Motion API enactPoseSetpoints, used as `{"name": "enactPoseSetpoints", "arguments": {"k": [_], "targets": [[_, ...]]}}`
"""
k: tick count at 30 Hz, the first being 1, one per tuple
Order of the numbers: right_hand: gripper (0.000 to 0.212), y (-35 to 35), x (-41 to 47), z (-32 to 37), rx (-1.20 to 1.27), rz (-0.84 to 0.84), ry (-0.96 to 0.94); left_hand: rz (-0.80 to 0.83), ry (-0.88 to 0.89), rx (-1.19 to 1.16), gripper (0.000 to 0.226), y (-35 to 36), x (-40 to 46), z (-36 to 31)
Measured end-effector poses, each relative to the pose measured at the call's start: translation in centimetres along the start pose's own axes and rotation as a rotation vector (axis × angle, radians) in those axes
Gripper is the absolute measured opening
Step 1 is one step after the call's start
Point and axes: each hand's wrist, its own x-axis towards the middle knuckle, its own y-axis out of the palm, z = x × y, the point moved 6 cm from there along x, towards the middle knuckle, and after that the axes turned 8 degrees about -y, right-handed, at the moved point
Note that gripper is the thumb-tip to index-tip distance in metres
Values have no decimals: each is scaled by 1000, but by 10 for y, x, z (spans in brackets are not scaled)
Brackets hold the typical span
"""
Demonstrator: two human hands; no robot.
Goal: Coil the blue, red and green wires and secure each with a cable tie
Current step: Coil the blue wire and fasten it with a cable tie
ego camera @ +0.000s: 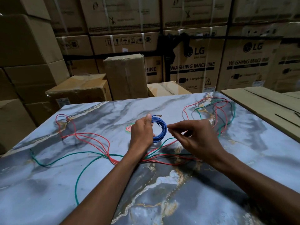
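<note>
The blue wire (pixel 159 133) is wound into a small round coil held above the middle of the table. My left hand (pixel 142 132) grips the coil's left side, thumb up along it. My right hand (pixel 193 135) pinches something thin at the coil's right edge; what it is cannot be made out. A bare wire end sticks out at the coil's top. The red wire (pixel 90 137) and the green wire (pixel 81 159) lie loose and tangled across the table, running under both forearms and up to a heap at the far right (pixel 215 111).
The marbled blue-grey table (pixel 178 192) fills the foreground. A flat cardboard sheet (pixel 263 103) with thin black strips (pixel 285 118), perhaps cable ties, lies at its right edge. Stacked cardboard cartons (pixel 193 62) wall in the back and left.
</note>
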Motion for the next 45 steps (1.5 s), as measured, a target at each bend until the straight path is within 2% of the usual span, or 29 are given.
{"name": "enactPoseSetpoints", "arguments": {"k": [5,10,16,25,30,35,42,45], "targets": [[15,7,6,14,-263,4,-261,56,48,-24,42,3,-3,-4],[12,12,6,17,-445,-15,-385,113,125,-134,44,8,-10,-11],[12,5,1,33,-593,-126,-574,215,165,-308,41,14,-14,-14],[23,13,-5,34,-547,-96,-521,188,195,-296,46,14,-16,-14],[18,6,-1,30,-516,-109,-577,207,193,-266,44,16,-21,-18],[7,-1,1,31,-608,-151,-649,187,217,-223,43,15,-25,-23],[29,-4,5,36,-691,-234,-647,142,248,-156,39,15,-24,-21],[31,-3,7,37,-680,-230,-628,114,297,-134,37,13,-27,-25]]}}
